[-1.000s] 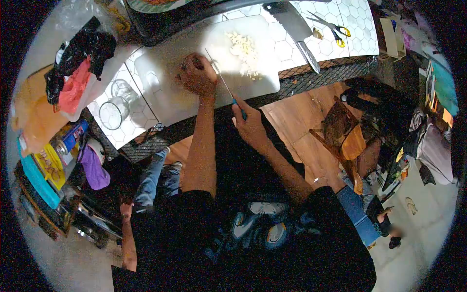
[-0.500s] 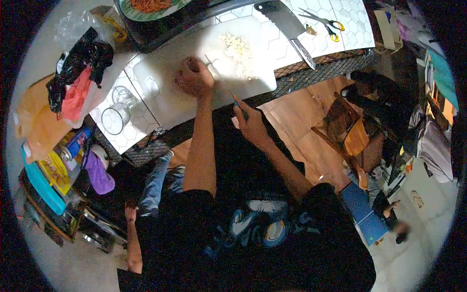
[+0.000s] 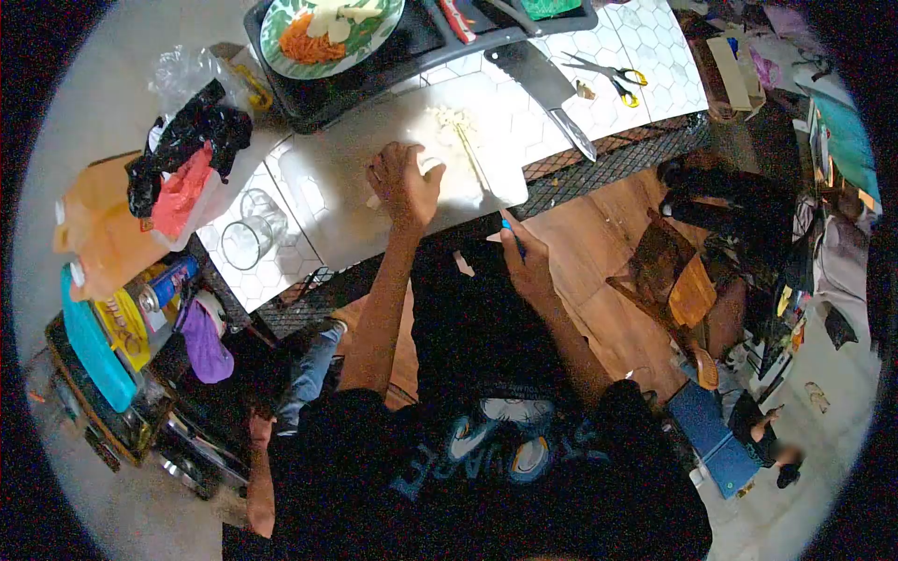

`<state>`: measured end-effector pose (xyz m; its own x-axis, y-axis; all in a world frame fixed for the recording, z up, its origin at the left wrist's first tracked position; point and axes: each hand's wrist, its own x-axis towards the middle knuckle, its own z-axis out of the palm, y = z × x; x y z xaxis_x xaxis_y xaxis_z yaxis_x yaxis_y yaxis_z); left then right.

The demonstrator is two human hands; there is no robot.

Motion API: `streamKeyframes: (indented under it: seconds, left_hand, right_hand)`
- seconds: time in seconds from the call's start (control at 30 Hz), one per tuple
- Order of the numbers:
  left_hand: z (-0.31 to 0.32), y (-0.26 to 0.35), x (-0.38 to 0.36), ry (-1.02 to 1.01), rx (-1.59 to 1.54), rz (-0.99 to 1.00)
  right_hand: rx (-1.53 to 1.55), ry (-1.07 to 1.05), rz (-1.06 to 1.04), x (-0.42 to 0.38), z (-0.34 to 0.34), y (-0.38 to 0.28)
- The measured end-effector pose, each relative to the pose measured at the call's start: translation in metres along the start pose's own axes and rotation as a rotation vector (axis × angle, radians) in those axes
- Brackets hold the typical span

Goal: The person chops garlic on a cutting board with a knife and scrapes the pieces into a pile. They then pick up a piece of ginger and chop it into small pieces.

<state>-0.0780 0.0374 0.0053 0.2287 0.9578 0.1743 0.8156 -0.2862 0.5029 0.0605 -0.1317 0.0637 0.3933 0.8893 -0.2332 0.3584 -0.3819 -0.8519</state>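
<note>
My left hand (image 3: pixel 404 180) rests on the white cutting board (image 3: pixel 337 178) with its fingers curled over a small pale piece of food. My right hand (image 3: pixel 526 257) is shut on the blue handle of a thin knife (image 3: pixel 477 168), near the table's front edge. The blade reaches up across the board to a heap of chopped pale bits (image 3: pixel 449 120). Both forearms come up from my black shirt.
A cleaver (image 3: pixel 543 89) and yellow-handled scissors (image 3: pixel 608 73) lie to the right of the board. A dark tray holds a green plate of grated carrot (image 3: pixel 323 33). An empty glass (image 3: pixel 251 234) stands left of the board, by bags and a can. A chair stands at right.
The view has shifted, so the tray and plate show more. My right hand has moved right and the knife blade has swung over to the chopped heap. My left hand stays on the board.
</note>
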Motion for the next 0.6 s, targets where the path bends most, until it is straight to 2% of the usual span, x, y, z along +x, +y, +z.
streamKeyframes:
  seconds: [0.17,0.23,0.3,0.37,0.4,0.43,0.5,0.57,0.6]
  left_hand:
    - [-0.002,-0.002,0.007,-0.105,0.065,0.077]
    - [-0.007,0.000,0.012,-0.297,-0.039,-0.001]
    - [-0.013,0.001,0.024,-0.318,-0.045,-0.041]
    - [-0.026,-0.005,0.040,-0.125,-0.321,-0.091]
    - [-0.038,-0.003,0.056,0.058,-0.335,-0.053]
    - [-0.055,-0.004,0.078,0.079,-0.315,-0.044]
    - [-0.086,-0.008,0.123,0.353,-0.261,0.136]
    - [-0.096,-0.018,0.163,0.459,-0.216,0.186]
    - [-0.096,-0.023,0.169,0.546,-0.187,0.230]
  right_hand:
    - [0.022,-0.031,0.079,-0.004,-0.008,0.004]
    - [0.032,-0.048,0.101,-0.005,-0.010,0.001]
    - [0.036,-0.067,0.127,-0.005,-0.013,0.000]
    - [0.006,-0.048,0.045,-0.006,-0.014,0.001]
    - [0.016,-0.053,0.033,-0.009,-0.015,0.001]
    - [0.024,-0.052,0.068,-0.010,-0.015,0.002]
    - [0.051,-0.060,0.076,-0.005,-0.009,0.003]
    - [0.036,-0.100,0.093,-0.007,-0.009,0.008]
    - [0.084,-0.142,0.255,-0.009,-0.009,0.001]
